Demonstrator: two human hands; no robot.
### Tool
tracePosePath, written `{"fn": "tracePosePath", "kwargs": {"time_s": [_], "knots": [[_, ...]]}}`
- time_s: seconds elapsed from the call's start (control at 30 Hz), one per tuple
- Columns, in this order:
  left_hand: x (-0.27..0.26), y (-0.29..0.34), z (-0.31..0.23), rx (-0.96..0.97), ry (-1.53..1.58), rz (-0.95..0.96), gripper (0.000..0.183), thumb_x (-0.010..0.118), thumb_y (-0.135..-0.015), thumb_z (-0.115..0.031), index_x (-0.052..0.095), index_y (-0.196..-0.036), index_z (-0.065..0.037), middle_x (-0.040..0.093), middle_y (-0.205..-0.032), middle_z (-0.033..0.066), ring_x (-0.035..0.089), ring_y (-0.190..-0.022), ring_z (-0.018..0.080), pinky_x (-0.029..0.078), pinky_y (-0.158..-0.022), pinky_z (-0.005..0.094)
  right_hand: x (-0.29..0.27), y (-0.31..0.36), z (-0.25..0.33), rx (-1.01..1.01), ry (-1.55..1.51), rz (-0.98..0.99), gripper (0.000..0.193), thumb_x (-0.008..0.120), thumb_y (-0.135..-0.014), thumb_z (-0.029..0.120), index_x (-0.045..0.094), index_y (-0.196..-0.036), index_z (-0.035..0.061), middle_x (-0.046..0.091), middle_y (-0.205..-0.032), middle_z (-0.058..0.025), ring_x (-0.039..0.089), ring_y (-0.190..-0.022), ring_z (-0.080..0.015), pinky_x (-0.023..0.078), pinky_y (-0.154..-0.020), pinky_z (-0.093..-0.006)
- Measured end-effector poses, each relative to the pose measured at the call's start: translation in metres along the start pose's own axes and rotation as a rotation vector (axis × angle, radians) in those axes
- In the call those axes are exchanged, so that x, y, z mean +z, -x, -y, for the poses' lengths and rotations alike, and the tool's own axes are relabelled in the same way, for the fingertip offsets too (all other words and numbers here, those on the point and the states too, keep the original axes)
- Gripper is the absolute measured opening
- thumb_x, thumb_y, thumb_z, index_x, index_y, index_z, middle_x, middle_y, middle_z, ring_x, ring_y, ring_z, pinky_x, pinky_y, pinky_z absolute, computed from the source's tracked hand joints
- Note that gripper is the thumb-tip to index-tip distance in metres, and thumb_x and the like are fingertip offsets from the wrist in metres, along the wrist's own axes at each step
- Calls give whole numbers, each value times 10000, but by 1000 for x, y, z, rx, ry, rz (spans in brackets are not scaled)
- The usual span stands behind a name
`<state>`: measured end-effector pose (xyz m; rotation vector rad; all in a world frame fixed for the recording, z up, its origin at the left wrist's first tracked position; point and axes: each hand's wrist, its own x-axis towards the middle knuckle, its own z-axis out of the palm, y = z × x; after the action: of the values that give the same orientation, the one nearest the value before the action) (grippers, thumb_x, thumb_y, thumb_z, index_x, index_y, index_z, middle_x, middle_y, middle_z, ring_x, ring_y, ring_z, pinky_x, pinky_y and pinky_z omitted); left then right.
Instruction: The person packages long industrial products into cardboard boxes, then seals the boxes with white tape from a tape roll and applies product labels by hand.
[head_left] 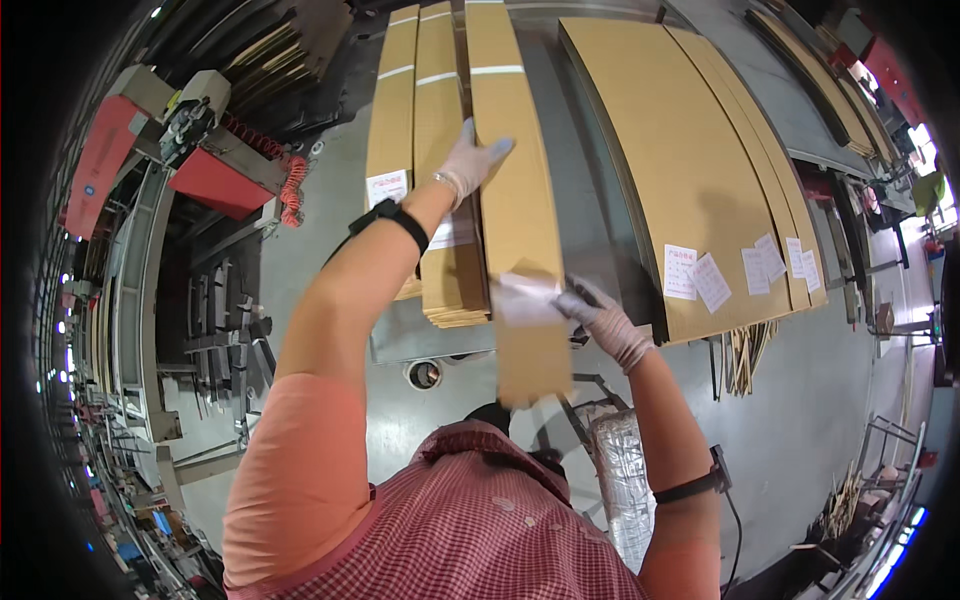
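A long narrow bundle of brown cardboard point(510, 150) runs away from me, bound with a white band at its far part. My left hand point(470, 167), in a pale glove with greyish fingertips, is closed on its left edge. The thumb lies over the top and the fingers reach into the gap beside it. Nearer to me, my gloved right hand point(605, 322) grips the right edge. Its fingertips are dark and partly hidden. By them a white paper label point(525, 300) lies across the cardboard, smeared by motion like the bundle's near end.
Two more narrow cardboard stacks point(437, 120) stand just left. To the right lies a wide cardboard stack point(680, 150) with several white labels. Red machinery point(225, 185) with a coiled red hose point(293, 190) is at left. A silver-wrapped roll point(622, 480) stands near my right arm.
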<state>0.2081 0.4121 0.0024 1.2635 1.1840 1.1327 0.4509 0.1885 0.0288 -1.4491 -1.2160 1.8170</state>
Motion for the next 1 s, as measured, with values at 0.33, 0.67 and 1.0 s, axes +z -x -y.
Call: {"fn": "tracePosePath", "kwargs": {"time_s": [0.33,0.67,1.0], "knots": [[-46,36,-2,348,-1341,-107,377,590,-852,-302,623,-1135,-55,598,-1211,164,524,-1172,342,414,-1008,407,-138,118,-219,64,-161,-821,381,552,-931,136,540,-1302,48,671,-1012,-37,599,-793,-92,476,-678,-236],[239,144,3,462,-1043,235,618,652,-815,-401,517,-1300,-44,478,-1370,190,396,-1309,349,303,-1105,437,-215,148,-350,448,-99,-230,322,493,-939,207,621,-1178,35,657,-1141,-65,582,-1041,-178,447,-933,-317],[291,99,14,822,-1297,630,678,536,-866,-476,405,-1418,-105,409,-1444,157,309,-1375,325,190,-1159,433,-164,109,-164,11,109,-893,420,563,-884,107,563,-1302,140,672,-992,-149,645,-906,-283,448,-961,-390]]}}
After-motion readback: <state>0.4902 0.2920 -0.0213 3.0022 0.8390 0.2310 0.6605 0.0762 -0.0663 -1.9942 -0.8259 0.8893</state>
